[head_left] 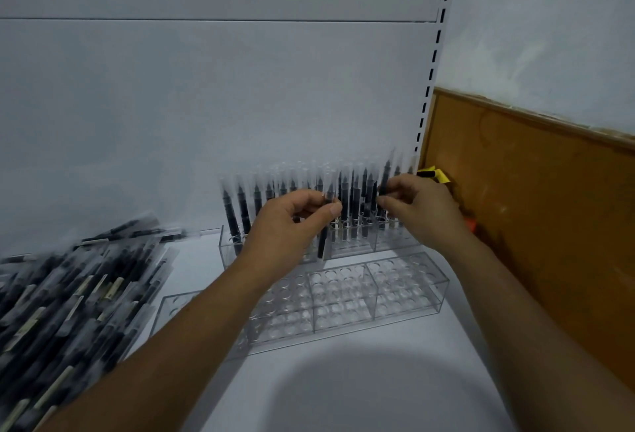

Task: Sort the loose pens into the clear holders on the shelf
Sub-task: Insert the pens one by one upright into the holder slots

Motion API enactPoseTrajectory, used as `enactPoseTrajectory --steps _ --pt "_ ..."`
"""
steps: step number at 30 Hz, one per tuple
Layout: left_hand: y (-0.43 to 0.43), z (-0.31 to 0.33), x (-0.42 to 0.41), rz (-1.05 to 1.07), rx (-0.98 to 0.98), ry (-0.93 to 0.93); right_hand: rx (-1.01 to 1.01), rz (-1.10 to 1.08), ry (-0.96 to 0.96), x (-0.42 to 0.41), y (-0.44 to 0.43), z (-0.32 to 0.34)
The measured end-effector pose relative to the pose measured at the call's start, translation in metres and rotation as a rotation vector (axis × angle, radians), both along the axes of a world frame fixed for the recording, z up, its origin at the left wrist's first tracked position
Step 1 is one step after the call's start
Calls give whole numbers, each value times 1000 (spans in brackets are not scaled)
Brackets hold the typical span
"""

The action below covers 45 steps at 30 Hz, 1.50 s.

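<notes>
The left hand pinches a black clear-sleeved pen upright over the far clear acrylic holder; the right hand pinches another pen.

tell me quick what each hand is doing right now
Left hand: closed, pinching a black pen.
Right hand: closed, pinching a second pen.

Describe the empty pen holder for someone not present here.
On the white shelf, beside the brown wooden panel, clear plastic holders stand in two rows. Take the long front holder nearest that panel: its round holes are all empty, whereas the rear holder holds upright black pens.
</notes>
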<state>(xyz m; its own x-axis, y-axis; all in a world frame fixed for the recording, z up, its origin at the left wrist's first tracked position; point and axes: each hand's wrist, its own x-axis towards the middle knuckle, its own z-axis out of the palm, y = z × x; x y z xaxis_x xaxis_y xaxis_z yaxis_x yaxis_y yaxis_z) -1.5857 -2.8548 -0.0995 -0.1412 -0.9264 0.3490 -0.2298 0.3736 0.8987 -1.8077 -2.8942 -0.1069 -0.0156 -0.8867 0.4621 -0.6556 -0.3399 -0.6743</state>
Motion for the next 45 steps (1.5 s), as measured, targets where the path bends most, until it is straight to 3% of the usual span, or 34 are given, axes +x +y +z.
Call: enactPoseTrajectory --steps 6,9,13,16,21,30,34,38,40,45 --pt "0 0 0 4 -10 -23 -3 -79 255 -2 1 1" --pt "1 0 0 -1 -9 -12 44 -59 295 -1 5 6" --pt "2 1 1 -12 15 36 -29 -77 137 -8 15 18" --pt "2 2 0 -30 33 90 -74 142 -106 -2 26 28" --pt "-1 3 0 32 -59 79 68 372 77 27 32 16" --pt "-2 3 0 -4 -84 -22 31 464 8 31 32 13" --pt "1 6 -2 25 -114 -263 4 415 -21 21 28 15" --pt "12 13 9 5 -203 -766 -164 184 -272 -5 17 20" --pt "20 10 21 3 -189 -936 -212 75 -293 -13 13 18" --pt "34 0 29 -21 -98 -1035 -186 -27 -184 -16 3 9"
